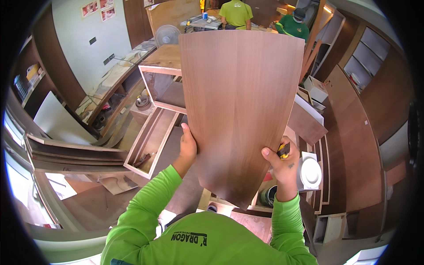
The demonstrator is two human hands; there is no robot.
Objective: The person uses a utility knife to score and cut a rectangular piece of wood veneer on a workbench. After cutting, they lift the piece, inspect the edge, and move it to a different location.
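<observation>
Hands (188, 143) (282, 167) grip a woodgrain panel (238, 101), right perhaps also a yellow tool (284, 151); cluttered room (95, 39)

We've 1 L hand (188, 145), 1 R hand (283, 168), 1 held brn pnl (240, 106) near; 1 yel/blk tool (284, 150) R; 1 fan (167, 35) far L; 2 grn-clad co-wkrs (236, 14) far; 3 pics (89, 8), far L wht wall (84, 55).

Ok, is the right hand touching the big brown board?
Touching: in the head view, the right hand lays its thumb on the big brown board.
</observation>
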